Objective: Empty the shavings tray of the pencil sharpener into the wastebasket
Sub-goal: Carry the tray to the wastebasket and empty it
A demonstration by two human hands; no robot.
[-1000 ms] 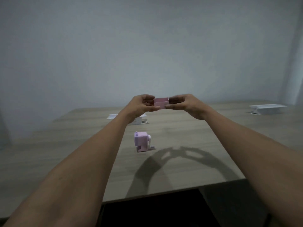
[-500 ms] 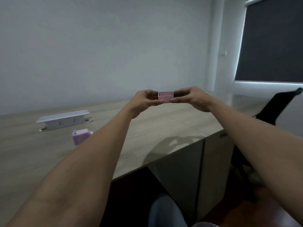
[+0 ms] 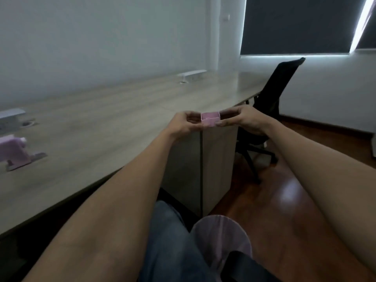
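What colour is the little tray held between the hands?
Pale pink tray, seen in the head view.

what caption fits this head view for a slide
Both hands, left hand and right hand, hold the pink tray past the desk edge; sharpener sits behind.

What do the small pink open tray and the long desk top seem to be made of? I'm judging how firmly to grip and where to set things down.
Small pink open tray: probably thin moulded plastic, matte, with even colour and crisp thin walls. Long desk top: looks like wood-grain laminate, pale streaked pattern, low sheen; solid wood can't be excluded.
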